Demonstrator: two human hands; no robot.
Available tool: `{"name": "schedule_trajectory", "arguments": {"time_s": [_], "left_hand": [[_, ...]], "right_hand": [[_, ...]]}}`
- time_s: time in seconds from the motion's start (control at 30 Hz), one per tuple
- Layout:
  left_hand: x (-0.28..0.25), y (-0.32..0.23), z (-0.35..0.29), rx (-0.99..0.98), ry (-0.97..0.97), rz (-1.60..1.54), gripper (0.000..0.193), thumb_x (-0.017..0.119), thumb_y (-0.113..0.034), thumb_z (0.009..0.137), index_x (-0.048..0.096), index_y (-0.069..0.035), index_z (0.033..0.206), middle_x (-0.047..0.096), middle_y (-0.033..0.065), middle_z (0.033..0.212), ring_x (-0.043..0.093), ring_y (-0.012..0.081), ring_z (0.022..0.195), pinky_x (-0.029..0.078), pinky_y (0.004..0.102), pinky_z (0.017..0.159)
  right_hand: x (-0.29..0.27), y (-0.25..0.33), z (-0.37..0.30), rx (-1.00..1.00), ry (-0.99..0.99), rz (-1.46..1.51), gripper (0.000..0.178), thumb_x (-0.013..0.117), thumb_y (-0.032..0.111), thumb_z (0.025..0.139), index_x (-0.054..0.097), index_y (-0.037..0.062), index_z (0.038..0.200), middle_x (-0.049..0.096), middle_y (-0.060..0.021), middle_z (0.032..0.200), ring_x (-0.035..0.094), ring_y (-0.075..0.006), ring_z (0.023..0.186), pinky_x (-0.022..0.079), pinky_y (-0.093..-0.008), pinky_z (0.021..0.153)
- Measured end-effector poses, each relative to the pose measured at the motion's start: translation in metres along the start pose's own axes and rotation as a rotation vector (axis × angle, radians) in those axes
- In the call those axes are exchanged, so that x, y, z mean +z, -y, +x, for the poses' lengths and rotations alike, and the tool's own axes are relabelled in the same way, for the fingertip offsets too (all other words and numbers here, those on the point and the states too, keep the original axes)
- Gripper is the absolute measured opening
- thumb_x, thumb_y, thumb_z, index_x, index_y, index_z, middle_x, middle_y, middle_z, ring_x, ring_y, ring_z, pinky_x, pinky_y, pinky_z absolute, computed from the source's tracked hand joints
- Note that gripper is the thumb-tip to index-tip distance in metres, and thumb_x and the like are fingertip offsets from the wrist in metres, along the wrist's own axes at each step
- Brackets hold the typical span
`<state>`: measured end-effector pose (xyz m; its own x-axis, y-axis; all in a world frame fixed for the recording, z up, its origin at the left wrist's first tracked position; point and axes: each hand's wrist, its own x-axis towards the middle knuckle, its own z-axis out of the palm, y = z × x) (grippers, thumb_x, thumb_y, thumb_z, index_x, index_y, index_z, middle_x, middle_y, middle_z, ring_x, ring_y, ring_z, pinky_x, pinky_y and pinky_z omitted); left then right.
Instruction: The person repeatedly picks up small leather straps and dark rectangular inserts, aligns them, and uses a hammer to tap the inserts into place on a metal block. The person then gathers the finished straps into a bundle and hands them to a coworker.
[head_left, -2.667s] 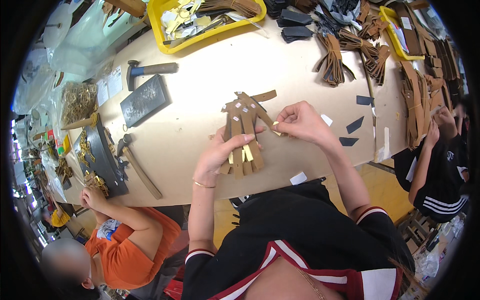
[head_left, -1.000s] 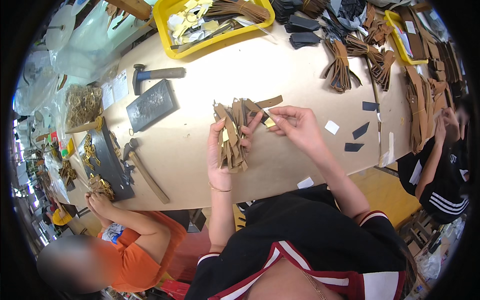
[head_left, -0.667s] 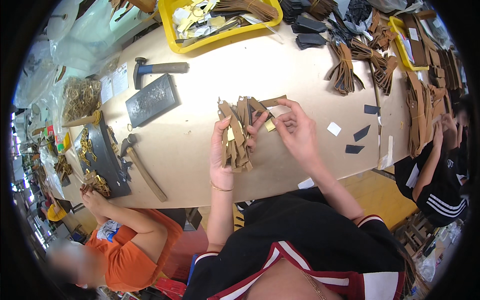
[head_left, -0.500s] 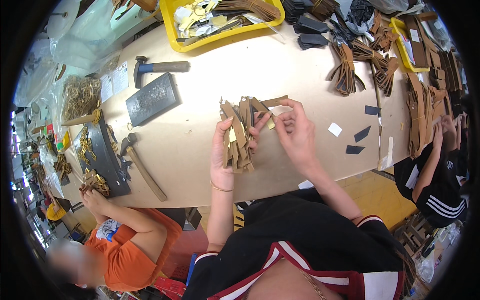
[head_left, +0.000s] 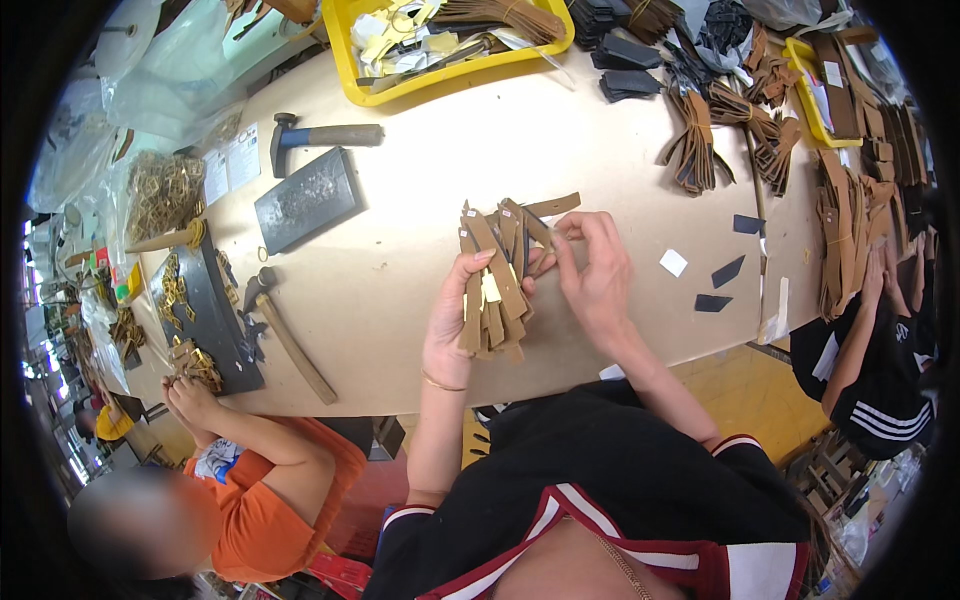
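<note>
A fanned bundle of brown leather strips [head_left: 490, 325] is gripped in my left hand [head_left: 450, 325], thumb across the front. Small yellow pieces show among the strips, and a few ends carry small pale tags. My right hand [head_left: 598, 285] is closed at the bundle's right side, thumb and forefinger pinching at one leather strip [head_left: 538, 230] that leans out. Its fingertips partly hide that strip's end. Just beyond, another brown strip [head_left: 555, 205] points to the right.
Left of my hands lie a black block [head_left: 308, 200], a hammer [head_left: 325, 136] and a second hammer [head_left: 290, 345]. A yellow tray [head_left: 370, 95] stands at the back. Dark pieces [head_left: 728, 269] and a white square [head_left: 673, 263] lie right. A co-worker in orange [head_left: 270, 500] sits left.
My left hand and the bundle have shifted slightly right and nearer me. The small yellow piece that showed by my right fingertips is no longer visible there.
</note>
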<state>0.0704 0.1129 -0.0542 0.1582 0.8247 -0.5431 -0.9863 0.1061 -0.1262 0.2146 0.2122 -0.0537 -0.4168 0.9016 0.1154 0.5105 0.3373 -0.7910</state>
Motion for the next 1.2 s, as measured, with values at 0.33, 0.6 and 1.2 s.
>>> {"name": "schedule_trajectory", "arguments": {"time_s": [0.33, 0.6, 1.2], "left_hand": [[0.006, 0.010, 0.000, 0.129, -0.135, 0.190, 0.057, 0.052, -0.023, 0.094, 0.042, 0.016, 0.134, 0.046, 0.0359, 0.136, 0.067, 0.0254, 0.084, 0.062, 0.0321, 0.075], [-0.008, 0.012, -0.035, 0.280, -0.045, 0.199, 0.057, 0.055, -0.022, 0.092, 0.040, 0.004, 0.140, 0.054, 0.0225, 0.131, 0.063, 0.0312, 0.110, 0.060, 0.0377, 0.084], [-0.029, 0.033, -0.052, 0.838, 0.243, 0.465, 0.090, 0.051, -0.067, 0.091, 0.025, -0.007, 0.153, 0.045, 0.0208, 0.143, 0.057, 0.0289, 0.121, 0.057, 0.0410, 0.095]], "right_hand": [[-0.031, -0.019, 0.014, -0.275, 0.196, -0.114, 0.037, 0.058, -0.006, 0.084, 0.071, 0.0114, 0.114, 0.057, -0.0055, 0.104, 0.055, -0.0208, 0.089, 0.046, -0.0322, 0.072], [-0.035, -0.010, 0.008, -0.557, 0.312, -0.577, 0.038, 0.062, 0.000, 0.078, 0.074, 0.0168, 0.110, 0.058, -0.0051, 0.110, 0.055, -0.0224, 0.098, 0.042, -0.0366, 0.078], [-0.017, 0.014, 0.028, -0.077, 0.363, -0.353, 0.035, 0.082, 0.025, 0.076, 0.065, 0.0052, 0.100, 0.060, -0.0089, 0.100, 0.057, -0.0265, 0.098, 0.040, -0.0410, 0.088]]}}
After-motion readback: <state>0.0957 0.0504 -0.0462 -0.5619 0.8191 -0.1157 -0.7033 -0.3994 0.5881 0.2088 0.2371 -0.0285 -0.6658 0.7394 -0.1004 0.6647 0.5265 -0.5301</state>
